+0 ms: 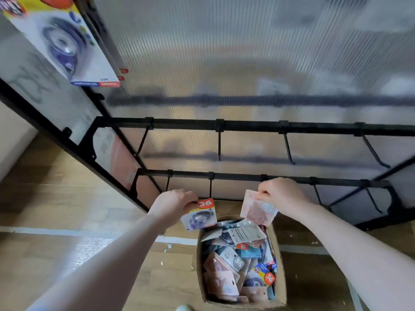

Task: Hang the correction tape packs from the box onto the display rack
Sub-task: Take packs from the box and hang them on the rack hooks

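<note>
An open cardboard box (281, 261) on the floor holds several correction tape packs (233, 259) in a loose heap. My left hand (173, 203) pinches the top of a white and orange pack (199, 215) with a purple tape inside, just under a hook (210, 187) of the lowest rack bar. My right hand (280, 194) grips a pink pack (258, 208) by its top, close to the same black bar (238, 176). Both packs hang above the box's far end. Another pack (67, 46) hangs high at the upper left.
The black display rack (247, 126) has two lower bars with several bare hooks, backed by a ribbed translucent panel (224, 52). A slanted side frame (67, 140) runs down the left. Wooden floor (56, 198) lies around the box. A shoe tip (184, 308) shows at the bottom edge.
</note>
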Tool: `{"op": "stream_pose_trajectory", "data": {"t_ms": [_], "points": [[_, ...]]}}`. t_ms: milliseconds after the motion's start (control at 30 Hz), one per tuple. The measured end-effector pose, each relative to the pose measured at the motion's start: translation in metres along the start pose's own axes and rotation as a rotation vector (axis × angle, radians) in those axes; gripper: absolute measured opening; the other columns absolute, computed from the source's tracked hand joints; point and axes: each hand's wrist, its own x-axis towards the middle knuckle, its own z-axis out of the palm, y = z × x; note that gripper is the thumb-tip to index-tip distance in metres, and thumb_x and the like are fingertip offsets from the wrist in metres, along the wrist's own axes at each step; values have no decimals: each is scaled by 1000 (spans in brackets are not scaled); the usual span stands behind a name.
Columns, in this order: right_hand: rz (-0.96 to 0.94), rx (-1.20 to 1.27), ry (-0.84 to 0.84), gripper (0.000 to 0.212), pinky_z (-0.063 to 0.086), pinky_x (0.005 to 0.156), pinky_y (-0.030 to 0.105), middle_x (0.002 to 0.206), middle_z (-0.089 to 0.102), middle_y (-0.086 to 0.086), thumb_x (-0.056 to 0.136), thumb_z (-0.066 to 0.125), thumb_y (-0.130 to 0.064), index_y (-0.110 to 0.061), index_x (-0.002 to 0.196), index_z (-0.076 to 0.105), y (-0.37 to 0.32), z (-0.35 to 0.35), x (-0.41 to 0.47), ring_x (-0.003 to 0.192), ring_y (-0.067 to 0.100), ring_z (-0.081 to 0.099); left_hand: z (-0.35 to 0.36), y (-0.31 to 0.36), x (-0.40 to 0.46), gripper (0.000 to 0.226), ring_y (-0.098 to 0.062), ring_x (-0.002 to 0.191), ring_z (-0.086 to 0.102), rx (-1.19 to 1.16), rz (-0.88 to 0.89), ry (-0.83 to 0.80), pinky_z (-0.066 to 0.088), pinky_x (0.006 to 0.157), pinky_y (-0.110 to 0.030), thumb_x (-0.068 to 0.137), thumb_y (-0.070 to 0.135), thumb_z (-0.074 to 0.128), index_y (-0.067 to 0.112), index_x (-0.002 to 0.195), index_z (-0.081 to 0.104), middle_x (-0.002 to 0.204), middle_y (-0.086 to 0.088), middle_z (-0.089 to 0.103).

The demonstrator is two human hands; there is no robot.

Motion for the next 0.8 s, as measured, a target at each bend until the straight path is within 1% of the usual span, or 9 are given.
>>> {"op": "stream_pose_trajectory", "data": {"t_ms": [133,200,267,367,433,500,633,733,800], "points": [[-51,-27,44,21,28,50,13,84,57,-7,96,46,-38,-23,94,61,-22,-44,-14,68,6,52,-49,-2,-19,31,-24,86,59,21,0,71,29,60,-25,94,43,46,19,103,62,92,-3,64],[-72,-24,78,18,29,50,14,85,60,-8,96,47,-39,-26,91,58,-32,-68,-17,67,4,51,-73,-7,-27,35,-23,87,61,11,4,118,35,60,-25,91,46,44,20,103,63,93,-1,66],[-88,-31,105,18,30,50,18,80,58,-8,96,46,-40,-28,84,54,-44,-94,-20,65,5,50,-98,-11,-34,35,-22,90,60,41,-29,123,40,63,-27,92,47,40,22,105,61,97,1,65],[-105,-67,144,26,37,54,25,73,56,-7,96,45,-42,-26,76,53,-61,-132,-21,67,11,53,-136,-19,-46,28,-23,91,58,80,-53,172,42,67,-28,95,43,45,21,104,60,97,0,64],[-117,-61,195,35,33,52,27,63,50,-7,95,47,-43,-23,67,49,-71,-154,-20,60,11,49,-161,-23,-54,26,-20,93,58,89,-58,212,42,69,-27,94,41,46,23,107,60,100,2,64],[-133,-68,232,36,30,51,26,62,52,-7,94,49,-44,-18,69,55,-83,-173,-18,56,11,46,-184,-30,-61,27,-19,94,58,93,-59,254,42,70,-28,94,42,46,25,108,61,101,3,64],[-171,-28,263,30,38,53,25,72,62,-5,93,51,-42,-17,80,63,-109,-205,-17,62,10,56,-220,-44,-74,40,-17,93,60,89,-79,327,48,71,-30,90,51,38,24,108,61,100,5,65],[-197,-50,273,30,42,55,28,69,60,-5,93,51,-42,-20,74,58,-127,-222,-13,61,12,55,-247,-53,-82,29,-19,89,60,104,-82,368,46,66,-28,93,44,47,21,102,61,95,3,65],[-218,-100,278,34,37,54,24,64,53,-9,94,50,-43,-26,65,47,-138,-232,-11,59,9,50,-266,-56,-88,26,-20,84,60,111,-72,428,39,61,-24,92,43,51,20,99,63,91,2,64]]}}
